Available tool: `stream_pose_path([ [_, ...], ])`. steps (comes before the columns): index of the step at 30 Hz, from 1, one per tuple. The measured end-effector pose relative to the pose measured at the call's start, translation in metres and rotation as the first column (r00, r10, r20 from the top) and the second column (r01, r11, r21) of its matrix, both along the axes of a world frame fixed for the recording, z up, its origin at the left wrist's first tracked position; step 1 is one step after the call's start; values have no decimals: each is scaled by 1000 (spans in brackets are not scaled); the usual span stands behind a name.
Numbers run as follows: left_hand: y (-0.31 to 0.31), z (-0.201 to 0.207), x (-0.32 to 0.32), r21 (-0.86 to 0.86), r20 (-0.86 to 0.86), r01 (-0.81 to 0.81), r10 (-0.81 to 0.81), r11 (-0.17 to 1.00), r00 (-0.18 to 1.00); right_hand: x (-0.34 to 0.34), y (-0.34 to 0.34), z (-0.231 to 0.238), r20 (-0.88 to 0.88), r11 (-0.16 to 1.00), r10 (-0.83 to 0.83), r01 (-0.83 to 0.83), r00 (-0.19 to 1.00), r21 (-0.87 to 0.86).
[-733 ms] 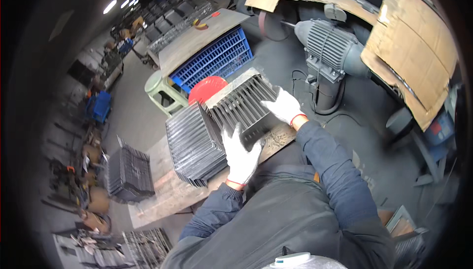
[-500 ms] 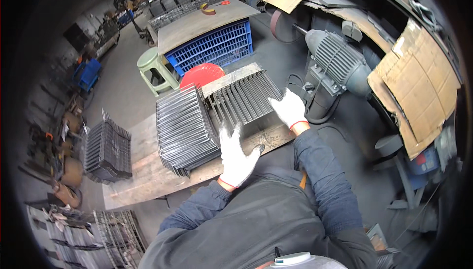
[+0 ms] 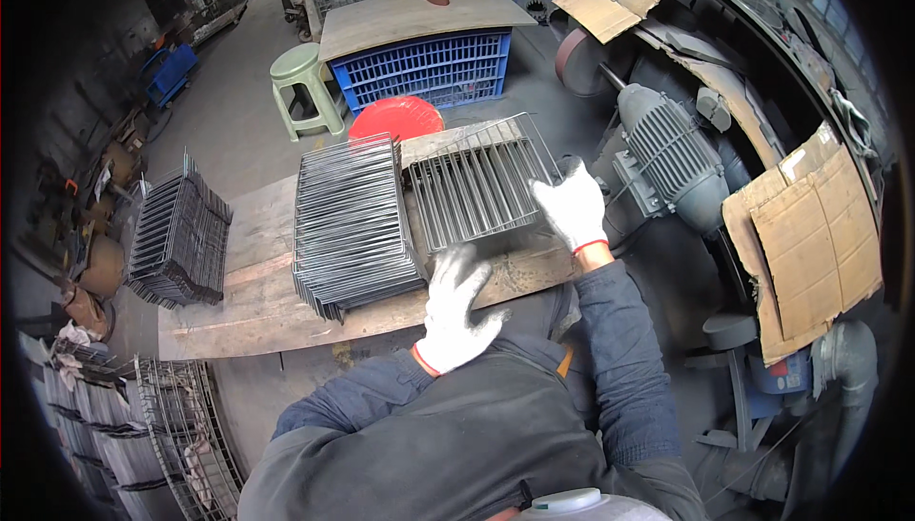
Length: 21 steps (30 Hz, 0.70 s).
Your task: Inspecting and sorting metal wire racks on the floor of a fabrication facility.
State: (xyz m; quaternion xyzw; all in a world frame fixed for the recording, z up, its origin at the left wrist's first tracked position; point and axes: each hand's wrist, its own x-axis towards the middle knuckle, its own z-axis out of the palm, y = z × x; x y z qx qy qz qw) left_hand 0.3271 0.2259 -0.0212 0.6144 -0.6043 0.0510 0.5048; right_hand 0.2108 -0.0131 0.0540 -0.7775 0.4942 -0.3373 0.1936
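Observation:
On the wooden board in front of me, a wire rack (image 3: 474,189) of parallel metal bars lies at the right, one frame corner raised at its far right. My right hand (image 3: 572,204), in a white glove, grips the rack's right edge between thumb and fingers. My left hand (image 3: 456,316), also gloved, hovers by the near edge of the board with fingers spread and nothing in it; its fingertips are slightly blurred. Left of the rack stands a thick stack of wire racks (image 3: 351,221). Another stack of dark racks (image 3: 179,235) sits at the board's left end.
Beyond the board are a red round stool top (image 3: 396,118), a pale green stool (image 3: 300,73) and a blue crate (image 3: 429,73) topped by a sheet. An electric motor (image 3: 672,144) with a grinding wheel and cardboard (image 3: 810,245) stand at right. A wire cage (image 3: 176,426) is lower left.
The view has shifted, so the board and stacks sit differently. A wire frame outline now rises above the right rack at my right hand. My left hand stays open near the board's front.

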Motion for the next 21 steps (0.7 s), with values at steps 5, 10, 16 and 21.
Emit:
stream_pose_path([
  [5, -7, 15, 7, -82, -39, 365, -369, 927, 929, -23, -6, -15, 364, 974, 151, -201, 919, 104],
  [10, 3, 5, -3, 199, -350, 512, -428, 835, 833, -56, 18, -17, 624, 971, 65, -194, 779, 142],
  [16, -15, 22, -20, 178, -427, 571, -460, 802, 779, -105, 104, -24, 771, 780, -334, -301, 542, 549],
  [21, -24, 37, -43, 194, -336, 470, -392, 861, 857, -122, 164, -67, 829, 770, -483, -314, 281, 555],
])
